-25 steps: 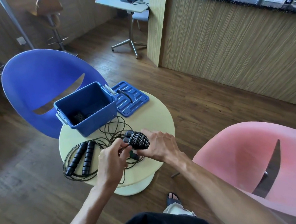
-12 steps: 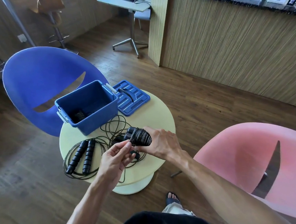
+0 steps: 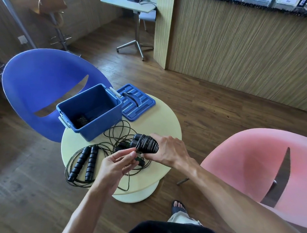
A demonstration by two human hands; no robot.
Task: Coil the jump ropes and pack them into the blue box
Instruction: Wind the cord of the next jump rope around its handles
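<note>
Your right hand grips the paired handles with the cord wound round them, the bundle held just above the worktop at about 5 o'clock from the blue box. Over the last second your left hand has dropped from beside the bundle and drawn back toward you, fingertips pinching the cord below it; what tail remains is hard to tell among the loose loops. That looks like one more wrap being fed. One coil already sits in the blue box. A second rope lies unwound at 7 o'clock from it, so the packing is perhaps a third done.
</note>
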